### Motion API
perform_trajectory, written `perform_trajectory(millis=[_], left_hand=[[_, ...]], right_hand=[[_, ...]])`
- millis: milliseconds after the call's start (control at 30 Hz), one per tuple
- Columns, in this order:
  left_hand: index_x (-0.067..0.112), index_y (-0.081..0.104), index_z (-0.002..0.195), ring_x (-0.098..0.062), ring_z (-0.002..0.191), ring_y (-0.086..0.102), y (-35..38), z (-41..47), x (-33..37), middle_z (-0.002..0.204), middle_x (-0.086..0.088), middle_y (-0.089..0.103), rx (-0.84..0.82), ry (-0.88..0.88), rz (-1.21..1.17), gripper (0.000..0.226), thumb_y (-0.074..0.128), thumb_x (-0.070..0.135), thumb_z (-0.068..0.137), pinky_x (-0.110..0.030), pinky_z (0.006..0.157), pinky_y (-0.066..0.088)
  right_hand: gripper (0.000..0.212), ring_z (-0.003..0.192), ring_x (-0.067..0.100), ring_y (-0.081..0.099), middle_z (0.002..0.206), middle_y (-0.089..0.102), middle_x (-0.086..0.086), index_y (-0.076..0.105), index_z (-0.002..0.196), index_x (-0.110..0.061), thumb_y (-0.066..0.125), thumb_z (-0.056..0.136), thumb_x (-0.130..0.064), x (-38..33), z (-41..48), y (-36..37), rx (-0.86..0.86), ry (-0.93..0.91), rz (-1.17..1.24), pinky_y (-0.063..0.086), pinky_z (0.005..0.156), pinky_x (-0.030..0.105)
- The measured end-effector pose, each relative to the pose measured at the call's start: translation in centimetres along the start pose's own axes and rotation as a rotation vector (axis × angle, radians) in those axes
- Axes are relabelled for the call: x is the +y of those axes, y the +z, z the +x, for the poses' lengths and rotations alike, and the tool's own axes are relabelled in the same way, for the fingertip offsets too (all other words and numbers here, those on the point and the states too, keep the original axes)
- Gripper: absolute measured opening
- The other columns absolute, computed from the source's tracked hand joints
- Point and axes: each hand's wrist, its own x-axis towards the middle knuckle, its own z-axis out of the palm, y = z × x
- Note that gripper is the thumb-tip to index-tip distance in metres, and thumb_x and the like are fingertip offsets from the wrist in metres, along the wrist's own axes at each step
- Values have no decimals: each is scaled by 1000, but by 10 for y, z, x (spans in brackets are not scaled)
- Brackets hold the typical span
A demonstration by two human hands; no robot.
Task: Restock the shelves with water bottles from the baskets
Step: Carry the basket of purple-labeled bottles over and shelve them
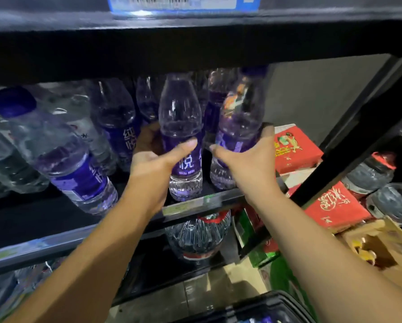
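**Shelf check: two purple-labelled water bottles in hand at the shelf's front edge**

Head view. The left hand [158,159] grips a clear ribbed plastic bottle with a purple wrap label [181,127], thumb across the label front and fingers curled behind. The bottle stands upright with its long axis vertical. Its base sits at the front lip of the black metal shelf [221,200]; the cap is hidden under the board above. The label shows the white character "悦"; the small print beneath is too blurred to read.

The right hand [246,164] clasps a second clear purple-labelled bottle [239,127] just beside the first, thumb on its left flank and fingers wrapped round the right. This bottle leans, neck up and to the right, with its base over the same shelf.

Behind and left stand more clear bottles of the same kind, one label reading "纯悦". A blue-capped bottle [62,155] lies tilted, cap to the upper left. Red cardboard cartons [295,150] with pale lettering I cannot read sit to the right. A large clear ribbed water jug [197,234] is on the tier below. A barcoded blue shelf tag [183,3] is overhead. A black basket rim [277,299] shows at the bottom edge.
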Motion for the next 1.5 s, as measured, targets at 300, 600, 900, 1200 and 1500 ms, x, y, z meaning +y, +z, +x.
perform_trajectory(millis=[300,600,900,1200,1500], left_hand=[[28,50,130,-6,98,68,-20,-13,-11,109,8,71,-14,71,294,70,81,31,67,-25,85,54],[39,46,122,-4,110,63,-12,-30,-16,128,11,60,-96,125,380,61,79,28,71,-21,92,51],[29,44,128,-2,95,67,2,-17,-23,120,7,64,-77,139,321,61,76,10,80,-10,73,50],[21,44,133,-9,100,68,15,-10,-32,124,1,63,-72,153,319,64,76,9,80,-16,78,52],[23,44,134,2,95,66,24,-7,-34,114,13,64,-34,172,343,63,76,12,81,-12,76,50]], right_hand=[[89,116,20,50,120,50,0,25,121,-29,85,55,-30,24,-15,9,-86,20,-69,43,97,27],[73,89,14,57,101,57,-1,36,102,-18,91,58,-34,27,-23,-4,-24,-22,-240,40,66,13],[49,74,-10,56,102,65,-11,60,110,-22,85,68,-15,39,-14,-31,-269,8,-223,49,73,12],[81,99,16,56,111,55,1,41,113,-17,88,52,-42,43,-15,-12,-33,24,-314,41,78,10],[69,92,12,67,103,69,-10,54,113,-24,84,53,-41,58,4,-31,-223,56,-290,55,86,43]])
